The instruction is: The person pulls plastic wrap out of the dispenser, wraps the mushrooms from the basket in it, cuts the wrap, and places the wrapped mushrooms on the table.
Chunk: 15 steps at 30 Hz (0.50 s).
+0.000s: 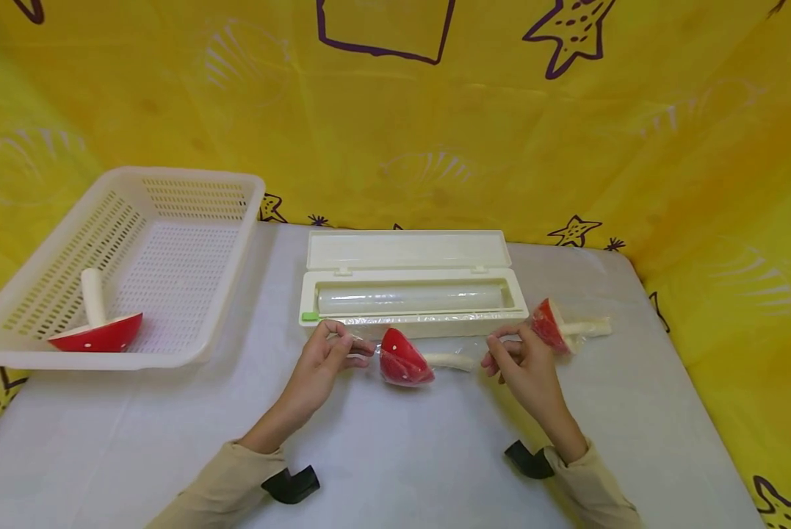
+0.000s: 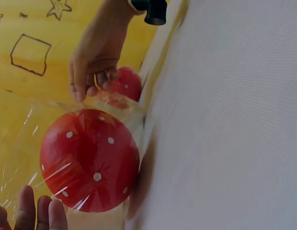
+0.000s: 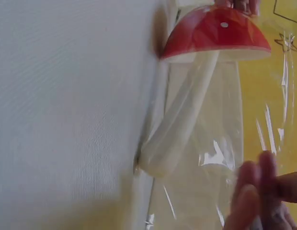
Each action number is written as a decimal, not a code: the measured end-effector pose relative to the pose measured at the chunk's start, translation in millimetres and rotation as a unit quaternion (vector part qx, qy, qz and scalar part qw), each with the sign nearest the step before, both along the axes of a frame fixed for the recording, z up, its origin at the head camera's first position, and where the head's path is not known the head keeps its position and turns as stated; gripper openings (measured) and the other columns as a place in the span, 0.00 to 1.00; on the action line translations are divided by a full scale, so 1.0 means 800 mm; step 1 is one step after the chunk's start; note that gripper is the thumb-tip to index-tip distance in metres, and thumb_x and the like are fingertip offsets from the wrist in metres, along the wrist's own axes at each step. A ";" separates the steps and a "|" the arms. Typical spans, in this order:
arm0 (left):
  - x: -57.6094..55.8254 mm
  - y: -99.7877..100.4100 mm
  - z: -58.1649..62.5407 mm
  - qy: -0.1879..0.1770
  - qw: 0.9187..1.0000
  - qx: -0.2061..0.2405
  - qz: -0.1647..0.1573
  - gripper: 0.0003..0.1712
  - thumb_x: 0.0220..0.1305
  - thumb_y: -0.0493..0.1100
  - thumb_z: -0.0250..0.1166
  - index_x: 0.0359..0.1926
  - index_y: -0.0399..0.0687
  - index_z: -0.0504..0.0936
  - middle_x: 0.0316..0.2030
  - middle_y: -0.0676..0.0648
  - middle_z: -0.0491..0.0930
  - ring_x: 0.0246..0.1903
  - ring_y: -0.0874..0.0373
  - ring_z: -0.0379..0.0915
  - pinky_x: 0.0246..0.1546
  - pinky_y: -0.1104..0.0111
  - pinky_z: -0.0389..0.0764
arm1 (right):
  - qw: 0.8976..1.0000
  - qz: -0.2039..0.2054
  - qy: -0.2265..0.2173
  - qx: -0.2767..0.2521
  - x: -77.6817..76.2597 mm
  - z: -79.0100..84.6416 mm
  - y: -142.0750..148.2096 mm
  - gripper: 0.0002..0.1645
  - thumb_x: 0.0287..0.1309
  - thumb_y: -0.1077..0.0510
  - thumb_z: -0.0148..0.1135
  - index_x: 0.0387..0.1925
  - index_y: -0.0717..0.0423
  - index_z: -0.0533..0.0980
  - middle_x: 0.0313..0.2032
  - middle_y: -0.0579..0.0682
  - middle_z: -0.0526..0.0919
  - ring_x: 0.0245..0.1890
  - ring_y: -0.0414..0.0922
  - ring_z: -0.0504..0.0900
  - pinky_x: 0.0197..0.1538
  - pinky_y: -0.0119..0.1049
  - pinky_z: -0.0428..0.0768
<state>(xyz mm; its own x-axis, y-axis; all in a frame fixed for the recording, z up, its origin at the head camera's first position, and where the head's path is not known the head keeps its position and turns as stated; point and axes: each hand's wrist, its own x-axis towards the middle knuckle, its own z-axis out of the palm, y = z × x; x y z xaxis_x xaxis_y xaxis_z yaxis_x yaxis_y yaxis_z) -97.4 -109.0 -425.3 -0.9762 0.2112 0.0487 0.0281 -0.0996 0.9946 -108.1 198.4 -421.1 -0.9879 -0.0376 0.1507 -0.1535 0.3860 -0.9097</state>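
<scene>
Clear film (image 3: pixel 213 160) around the red mushroom (image 1: pixel 402 360) is pinched by the fingers of the left hand (image 1: pixel 320 364) at nine o'clock and the right hand (image 1: pixel 524 367) at three; by uneven pulling, it could be torn.

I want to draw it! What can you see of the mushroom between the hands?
The toy mushroom has a red, white-dotted cap, pale underneath, and a cream stem. It looks smooth, perhaps foam. It lies sideways on the white table, cap toward the left hand, stem toward the right hand, with clear film over it.
</scene>
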 end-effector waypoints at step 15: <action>0.001 0.028 -0.018 0.056 0.991 -0.116 0.042 0.10 0.69 0.30 0.57 0.50 0.36 0.73 0.50 0.39 0.77 0.49 0.54 0.76 0.48 0.74 0.79 | 0.993 0.090 -0.004 0.070 -0.013 -0.030 -0.023 0.13 0.59 0.64 0.67 0.39 0.61 0.70 0.42 0.56 0.89 0.43 0.48 0.87 0.47 0.34 0.82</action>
